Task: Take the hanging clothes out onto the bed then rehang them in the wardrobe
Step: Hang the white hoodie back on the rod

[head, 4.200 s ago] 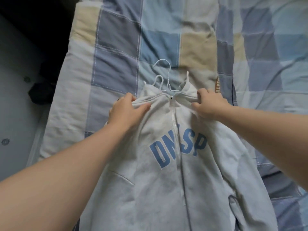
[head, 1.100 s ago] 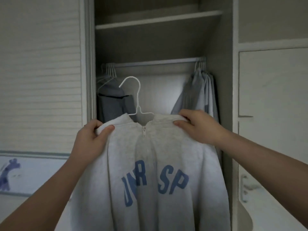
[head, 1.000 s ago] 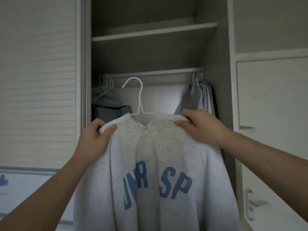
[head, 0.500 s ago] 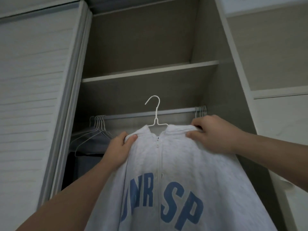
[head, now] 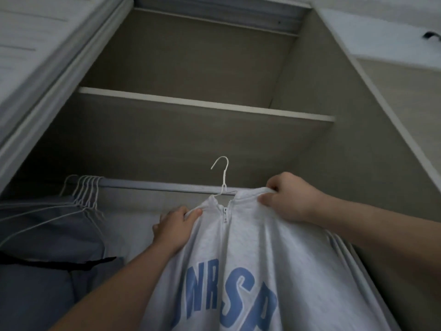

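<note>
- Step in hand: rehanging. One garment, a pale grey zip sweatshirt [head: 241, 256] with blue lettering, is held up inside the open wardrobe [head: 338, 149] at the level of the rail [head: 152, 185].
- Left hand [head: 175, 226]: fingers curled round the sweatshirt's shoulder seam, thumb pressed on the front of the cloth. It grips cloth and, I judge, the hanger's arm beneath it.
- Right hand [head: 288, 201]: closed in a fist over the other shoulder, with cloth bunched under the fingers. It sits higher than the left hand, so the garment hangs tilted.
- Hanger [head: 222, 174]: white wire. Its hook rises between the two hands, nearer the right, and stands above both. The neck crosses the line of the rail and the hook's open tip points toward the left-hand side. Whether the hook is in front of the rail or behind it cannot be told; it is not resting on the rail.
- Beyond the left hand: a bunch of wire hangers [head: 87, 194] on the rail with dark garments [head: 47, 254] below them. Under the right forearm: pale garments [head: 340, 247], partly hidden.
- Above both hands: a shelf [head: 205, 105], well apart from the hook.
- Next move, as judged: carry the hook over the rail and lower both hands together until the hook bears the weight.
- Requirement: the bare stretch of rail between the two hung groups is the place to aim for, and the shoulders should be levelled before either grip is released.
</note>
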